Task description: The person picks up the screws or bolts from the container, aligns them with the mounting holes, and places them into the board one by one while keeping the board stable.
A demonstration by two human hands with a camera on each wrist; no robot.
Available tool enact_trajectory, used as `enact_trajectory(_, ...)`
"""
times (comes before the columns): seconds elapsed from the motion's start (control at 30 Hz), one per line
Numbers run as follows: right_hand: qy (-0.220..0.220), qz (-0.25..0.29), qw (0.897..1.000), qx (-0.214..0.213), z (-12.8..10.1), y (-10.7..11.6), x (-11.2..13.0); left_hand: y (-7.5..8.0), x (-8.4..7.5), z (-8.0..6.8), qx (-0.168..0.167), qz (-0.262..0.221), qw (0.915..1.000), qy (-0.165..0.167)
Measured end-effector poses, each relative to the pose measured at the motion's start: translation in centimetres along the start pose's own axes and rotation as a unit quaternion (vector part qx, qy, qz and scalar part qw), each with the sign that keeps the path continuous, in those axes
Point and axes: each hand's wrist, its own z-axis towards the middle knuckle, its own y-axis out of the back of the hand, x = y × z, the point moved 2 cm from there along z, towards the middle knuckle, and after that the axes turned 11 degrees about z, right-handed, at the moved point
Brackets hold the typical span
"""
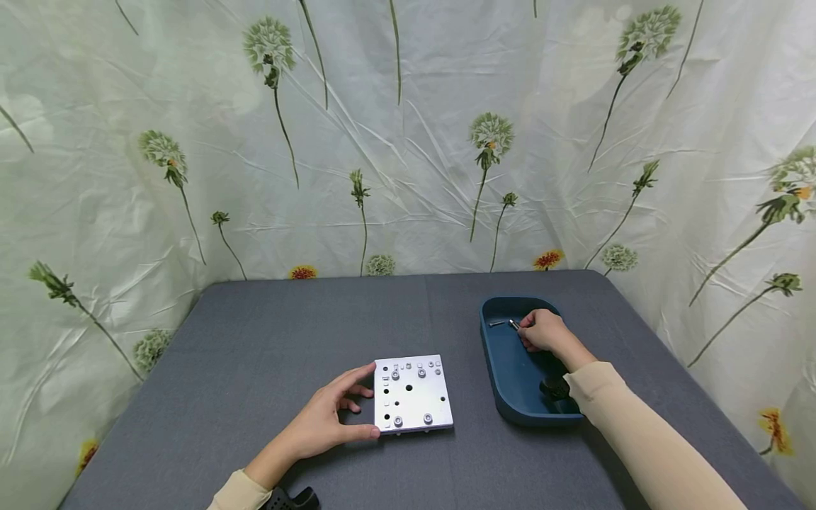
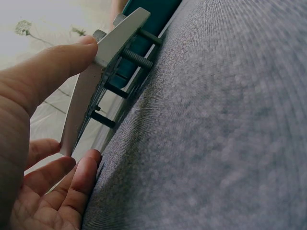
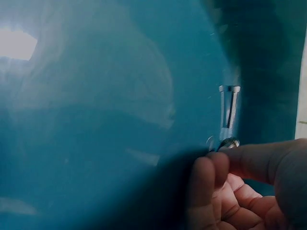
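Metal plate (image 1: 413, 394): square, drilled with holes, several screws already seated; lies near the front middle of the grey table (image 1: 268, 354), raised slightly on the screw shanks showing beneath it in the left wrist view. Judged stiff, fairly light, smooth-edged; best held by opposite edges. The left hand (image 1: 325, 418) clasps its left edge, thumb on one corner and fingers on the other.

Blue tray (image 1: 510, 397): oblong plastic, right of the plate and apart from it.

Right hand (image 1: 542, 331): inside the tray's far end, fingertips pinching a small screw (image 3: 228, 143). Judged hard, slick and easily dropped; best taken by the head.

Loose screw (image 3: 229, 106): lies on the tray floor just beyond the pinched one.

Markings: no brand, label or writing readable on any item.
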Motion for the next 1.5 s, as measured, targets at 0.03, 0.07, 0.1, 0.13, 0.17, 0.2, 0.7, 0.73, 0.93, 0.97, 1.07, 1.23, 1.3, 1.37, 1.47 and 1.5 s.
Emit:
enact_trajectory(0.03,0.0,-0.002,1.0,0.0,0.02,-0.01,-0.05,-0.01,-0.01,0.02,0.0,0.0,1.0,-0.001)
enact_trajectory(0.07,0.001,-0.005,1.0,-0.001,0.05,-0.03,-0.1,-0.02,-0.02,0.03,0.0,0.0,1.0,-0.001)
enact_trajectory(0.1,0.002,-0.007,1.0,-0.001,0.09,-0.04,-0.14,-0.02,-0.03,0.04,0.0,0.0,1.0,-0.002)
enact_trajectory(0.13,0.001,-0.009,1.0,-0.002,0.14,-0.03,-0.17,-0.03,-0.04,0.06,0.0,0.001,1.0,-0.002)
enact_trajectory(0.17,0.0,-0.01,1.0,-0.003,0.17,-0.04,-0.18,-0.03,-0.05,0.07,-0.001,0.001,1.0,-0.001)
enact_trajectory(0.2,0.0,-0.012,1.0,-0.004,0.2,-0.04,-0.19,-0.02,-0.06,0.07,-0.001,0.001,1.0,-0.001)
enact_trajectory(0.7,0.017,-0.06,0.998,0.008,0.28,-0.22,-0.04,-0.03,-0.05,-0.01,-0.003,0.003,1.0,-0.005)
enact_trajectory(0.73,0.018,-0.063,0.998,0.009,0.3,-0.21,-0.03,-0.03,-0.04,-0.01,-0.003,0.003,1.0,-0.006)
enact_trajectory(0.93,0.014,-0.066,0.998,0.012,0.34,-0.19,0.07,-0.03,-0.02,-0.04,-0.004,0.004,1.0,-0.005)
enact_trajectory(0.97,0.012,-0.066,0.998,0.012,0.35,-0.18,0.09,-0.03,-0.03,-0.05,-0.004,0.004,1.0,-0.004)
enact_trajectory(1.07,0.009,-0.065,0.998,0.01,0.29,-0.18,0.14,-0.01,-0.06,-0.07,-0.003,0.005,1.0,-0.001)
enact_trajectory(1.23,0.013,-0.061,0.998,0.01,0.12,-0.19,0.13,-0.03,0.01,-0.07,-0.002,0.004,1.0,-0.001)
enact_trajectory(1.3,0.016,-0.055,0.998,0.012,0.0,-0.15,0.17,-0.05,0.04,-0.06,-0.003,0.002,1.0,-0.003)
enact_trajectory(1.37,0.02,-0.048,0.999,0.013,-0.17,-0.09,0.24,-0.06,0.04,-0.05,-0.002,0.001,1.0,-0.004)
enact_trajectory(1.47,0.025,-0.036,0.999,0.011,-0.39,0.14,0.36,-0.05,-0.02,-0.01,-0.002,0.0,1.0,-0.005)
enact_trajectory(1.5,0.026,-0.033,0.999,0.01,-0.45,0.2,0.39,-0.04,-0.05,-0.01,-0.002,0.0,1.0,-0.005)
